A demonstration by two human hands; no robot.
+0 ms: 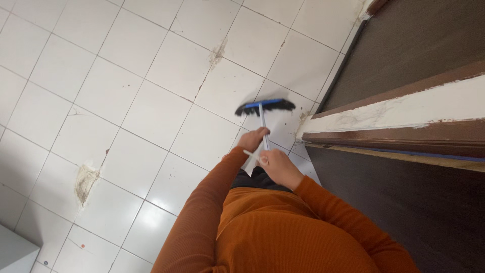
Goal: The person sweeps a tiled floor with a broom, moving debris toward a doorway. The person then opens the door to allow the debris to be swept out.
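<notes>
1. The left hand (252,138) is closed around the broom handle (263,126), lower down the shaft and nearer the head, where it can steer the stroke.
2. The right hand (277,166) is wrapped around the same handle higher up, close to the body, with a pale end of the shaft showing beside its fingers.
3. The broom head (264,106), blue with dark bristles, rests on the white tiled floor (126,101) just ahead of the hands; it is blurred.
4. The head sits near the door threshold (394,114), where specks of dirt lie on the tiles.
5. A chipped, stained patch of tile (86,183) lies well apart, to the left.
6. Orange sleeves (202,212) cover both arms.
</notes>
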